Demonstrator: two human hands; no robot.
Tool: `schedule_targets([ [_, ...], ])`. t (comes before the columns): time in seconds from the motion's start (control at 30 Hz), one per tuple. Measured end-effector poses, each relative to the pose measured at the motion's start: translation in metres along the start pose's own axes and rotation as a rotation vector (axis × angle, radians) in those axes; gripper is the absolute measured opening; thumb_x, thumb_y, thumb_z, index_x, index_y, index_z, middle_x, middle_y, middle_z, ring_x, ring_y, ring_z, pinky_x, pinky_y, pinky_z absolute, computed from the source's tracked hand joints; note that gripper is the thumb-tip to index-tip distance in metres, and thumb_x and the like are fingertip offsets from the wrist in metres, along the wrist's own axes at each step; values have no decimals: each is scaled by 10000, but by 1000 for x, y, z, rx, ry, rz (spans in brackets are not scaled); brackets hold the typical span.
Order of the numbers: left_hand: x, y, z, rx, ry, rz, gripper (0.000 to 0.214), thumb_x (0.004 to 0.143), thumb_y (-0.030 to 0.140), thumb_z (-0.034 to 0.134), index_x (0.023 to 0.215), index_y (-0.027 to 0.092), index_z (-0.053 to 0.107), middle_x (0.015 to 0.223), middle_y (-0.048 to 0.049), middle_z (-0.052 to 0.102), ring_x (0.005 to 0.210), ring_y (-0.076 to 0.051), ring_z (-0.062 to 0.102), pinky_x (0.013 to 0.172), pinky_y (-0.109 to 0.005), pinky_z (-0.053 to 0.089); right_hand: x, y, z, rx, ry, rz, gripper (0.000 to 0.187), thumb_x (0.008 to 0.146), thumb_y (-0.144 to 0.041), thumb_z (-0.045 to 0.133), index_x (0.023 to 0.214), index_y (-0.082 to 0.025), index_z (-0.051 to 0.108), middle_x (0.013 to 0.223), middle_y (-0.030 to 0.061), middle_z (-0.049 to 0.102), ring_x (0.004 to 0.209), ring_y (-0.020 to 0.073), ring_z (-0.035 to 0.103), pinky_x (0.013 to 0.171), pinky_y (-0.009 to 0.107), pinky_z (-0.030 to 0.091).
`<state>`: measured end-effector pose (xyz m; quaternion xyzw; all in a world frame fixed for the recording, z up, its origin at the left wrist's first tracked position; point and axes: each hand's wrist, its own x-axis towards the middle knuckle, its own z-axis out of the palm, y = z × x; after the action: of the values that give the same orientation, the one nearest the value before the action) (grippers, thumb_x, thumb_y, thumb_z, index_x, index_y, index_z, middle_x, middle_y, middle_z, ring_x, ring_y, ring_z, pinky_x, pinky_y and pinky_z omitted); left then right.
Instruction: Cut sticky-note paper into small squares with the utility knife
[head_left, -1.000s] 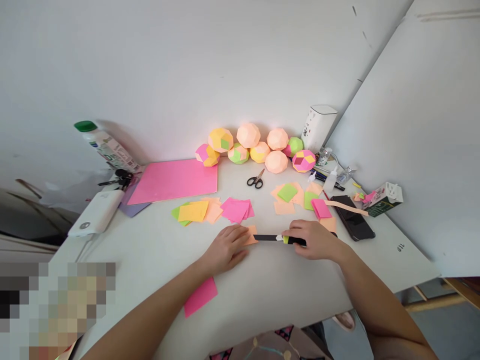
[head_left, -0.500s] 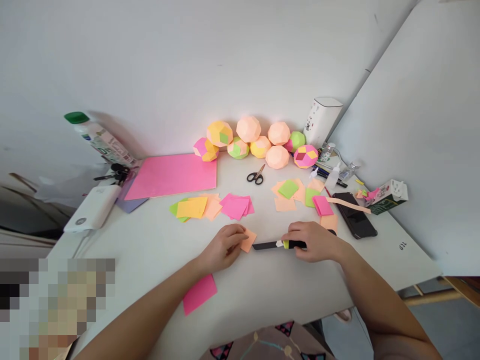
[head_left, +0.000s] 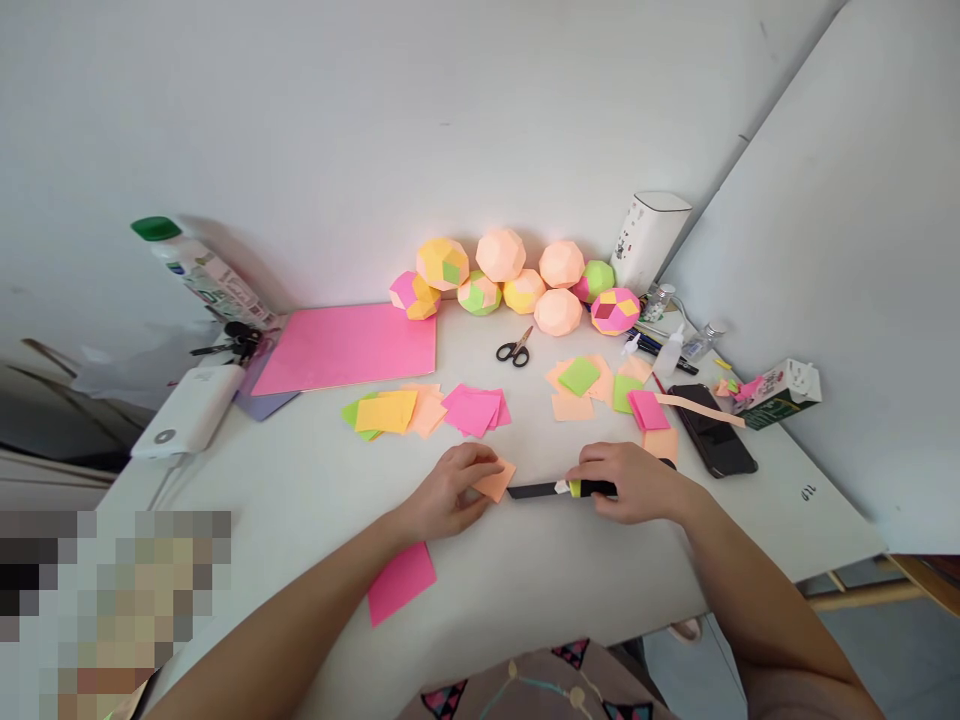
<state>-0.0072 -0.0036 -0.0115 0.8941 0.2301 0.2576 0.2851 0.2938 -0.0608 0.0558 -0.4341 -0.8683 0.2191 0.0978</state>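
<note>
My left hand rests on the white table with its fingers pinched on a small peach paper square. My right hand is closed round a black utility knife with a yellow-green slider. The knife lies flat, its tip pointing left and ending just beside the peach square. Behind my hands lie loose piles of paper squares: yellow and green, pink, peach and green. A single pink square lies near the front edge under my left forearm.
Several folded paper balls line the wall, with small scissors in front. A large pink sheet, a white power bank and a bottle sit left. A black phone, glue bottles and a small carton sit right.
My left hand has drawn the peach square slightly left, off the knife tip, and lifted its edge. My right hand stays on the knife.
</note>
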Motion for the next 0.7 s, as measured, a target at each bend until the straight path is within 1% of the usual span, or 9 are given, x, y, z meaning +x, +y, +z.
schedule_targets([
  [0.13, 0, 0, 0, -3, 3, 12, 427, 824, 158, 519, 1240, 253, 522, 1147, -108, 545, 1075, -244, 536, 929, -448, 466, 0, 1, 2, -7, 2, 2, 463, 694, -114, 489, 1087, -226, 706, 887, 51, 658, 750, 164, 597, 650, 266, 464],
  [0.3, 1, 2, -2, 2, -26, -13, 388, 830, 173, 520, 1213, 231, 538, 1139, -110, 536, 1070, -243, 526, 924, -448, 466, 0, 0, 0, -9, -18, 15, 461, 692, -120, 488, 1081, -226, 710, 889, 52, 658, 744, 163, 597, 648, 265, 462],
  [0.57, 1, 1, -2, 0, -27, -13, 397, 836, 182, 519, 1227, 244, 535, 1135, -103, 532, 1069, -239, 520, 923, -446, 466, -1, -2, -2, -5, -47, 26, 456, 693, -119, 488, 1077, -229, 710, 886, 51, 652, 734, 161, 589, 648, 262, 461],
  [0.7, 1, 1, -2, -2, -41, -29, 395, 841, 199, 520, 1233, 249, 536, 1136, -104, 537, 1074, -246, 519, 928, -456, 461, -1, -3, -1, -1, -40, 21, 455, 694, -123, 486, 1076, -224, 710, 881, 51, 651, 732, 160, 589, 639, 261, 457],
])
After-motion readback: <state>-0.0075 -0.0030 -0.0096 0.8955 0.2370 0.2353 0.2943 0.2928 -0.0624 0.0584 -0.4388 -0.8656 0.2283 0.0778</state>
